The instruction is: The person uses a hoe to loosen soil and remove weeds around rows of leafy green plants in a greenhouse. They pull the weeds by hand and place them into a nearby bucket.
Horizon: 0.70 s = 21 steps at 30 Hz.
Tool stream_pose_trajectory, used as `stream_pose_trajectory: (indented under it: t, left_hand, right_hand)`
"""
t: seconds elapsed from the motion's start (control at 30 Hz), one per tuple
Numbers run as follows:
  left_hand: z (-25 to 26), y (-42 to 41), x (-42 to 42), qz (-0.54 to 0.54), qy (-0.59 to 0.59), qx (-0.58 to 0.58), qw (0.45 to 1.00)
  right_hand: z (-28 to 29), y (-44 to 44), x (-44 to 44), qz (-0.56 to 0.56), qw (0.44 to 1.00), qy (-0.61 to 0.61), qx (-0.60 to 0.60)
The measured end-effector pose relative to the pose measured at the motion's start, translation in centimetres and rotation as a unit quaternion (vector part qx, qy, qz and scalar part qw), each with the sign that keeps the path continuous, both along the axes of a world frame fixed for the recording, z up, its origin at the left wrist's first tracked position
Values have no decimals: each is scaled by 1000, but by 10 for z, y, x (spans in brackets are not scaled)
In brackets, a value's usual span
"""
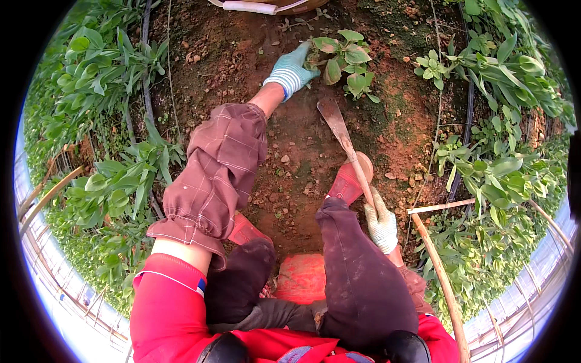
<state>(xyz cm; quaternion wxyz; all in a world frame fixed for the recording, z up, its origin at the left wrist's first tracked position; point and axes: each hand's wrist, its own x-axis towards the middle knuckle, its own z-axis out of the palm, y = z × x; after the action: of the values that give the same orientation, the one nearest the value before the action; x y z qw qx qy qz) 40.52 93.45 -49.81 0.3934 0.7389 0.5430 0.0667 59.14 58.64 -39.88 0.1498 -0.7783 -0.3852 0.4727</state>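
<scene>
My left hand (pixel 292 70), in a teal glove with a white striped cuff, grips the left side of a broad-leaved plant (pixel 354 56). Some of its leaves are reddish or browned, and the gloved fingers hide the gripped part. Lower down, my right hand (pixel 381 222) wears a pale knitted glove and is closed around the wooden handle (pixel 361 181) of a hand tool. Its flat, soil-stained metal blade (pixel 335 120) points up and left, just below the plant, over bare soil (pixel 290 145).
Leafy crop rows (pixel 109 181) flank the soil strip, with black irrigation hoses (pixel 147 68) and strings beside them. A container with a white handle grip (pixel 249 7) stands at the far end. Wooden stakes (pixel 438 272) slant at right. A red object (pixel 299 277) lies between my legs.
</scene>
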Motion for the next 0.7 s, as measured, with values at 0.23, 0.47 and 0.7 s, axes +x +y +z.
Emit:
stream_pose_trajectory:
  t: [0.23, 0.47, 0.7]
  left_hand:
    - [-16, -22, 96, -55, 2, 94, 994]
    - [-41, 14, 66, 471, -473, -311, 677]
    - [-4, 0, 5, 476, -450, -274, 704]
  right_hand:
    - [-6, -12, -1, -55, 997, 32, -36]
    - [-10, -21, 4, -27, 999, 33, -12]
    - [12, -42, 25, -49, 999, 12, 8]
